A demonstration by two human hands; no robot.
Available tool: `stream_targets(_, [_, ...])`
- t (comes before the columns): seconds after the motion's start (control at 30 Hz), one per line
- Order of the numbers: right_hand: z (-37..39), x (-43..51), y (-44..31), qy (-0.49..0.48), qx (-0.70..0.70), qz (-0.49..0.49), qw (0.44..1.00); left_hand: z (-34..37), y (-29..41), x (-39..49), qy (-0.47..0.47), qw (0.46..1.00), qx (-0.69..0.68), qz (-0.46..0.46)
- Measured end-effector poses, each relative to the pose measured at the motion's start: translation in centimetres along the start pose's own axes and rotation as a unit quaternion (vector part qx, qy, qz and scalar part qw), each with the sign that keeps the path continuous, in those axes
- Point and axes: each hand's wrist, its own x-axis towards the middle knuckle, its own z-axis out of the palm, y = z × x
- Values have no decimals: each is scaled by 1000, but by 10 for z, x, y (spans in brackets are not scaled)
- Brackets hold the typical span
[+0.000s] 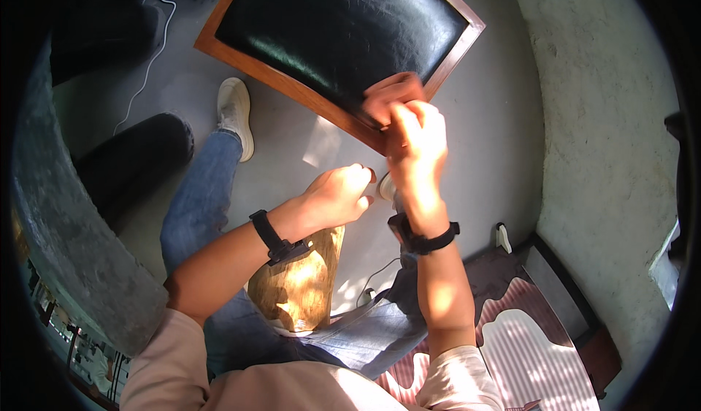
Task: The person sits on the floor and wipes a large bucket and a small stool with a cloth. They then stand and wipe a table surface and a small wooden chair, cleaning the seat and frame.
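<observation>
My right hand (419,142) grips a folded reddish-brown piece of cloth or leather (395,94), blurred and held over the near right corner of a padded black seat (339,22). The seat looks like leather and has a brown wooden frame (285,82). Whether the brown piece touches the seat, I cannot tell. Lower and to the left is my left hand (339,194), its fingers curled in and nothing visible in them. Beneath it, between my legs, stands a wooden log block (301,285), partly hidden by my forearm. A black band circles each wrist.
A thin white cable (148,71) runs along the grey floor at left, near dark rounded objects (137,148). A concrete ledge (93,235) curves past my left arm. Rough concrete wall (602,109) rises at right. Beside my right leg lies a patterned striped surface (536,345).
</observation>
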Motion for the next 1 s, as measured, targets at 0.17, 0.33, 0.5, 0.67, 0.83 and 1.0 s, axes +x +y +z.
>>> stream_targets(0.17, [9, -7, -40, -164, 156, -106, 968, 3, -5, 4, 3, 997, 6, 74])
stream_targets(0.33, [-15, 10, -8, 1, 159, 15, 987, -5, -1, -7, -94, 993, 77, 5])
stream_targets(0.5, [-21, 32, 30, 113, 157, 203, 960, -9, 7, -6, -77, 992, 97, 38])
stream_targets(0.67, [2, 33, 12, 58, -47, 100, 992, -7, 13, -6, -63, 992, 94, 59])
stream_targets(0.83, [20, 17, -30, -60, 132, -16, 989, 14, 1, 5, -101, 986, 129, 26])
stream_targets(1.0, [27, 4, -43, -162, 148, -73, 973, 21, -8, 4, -70, 981, 164, 81])
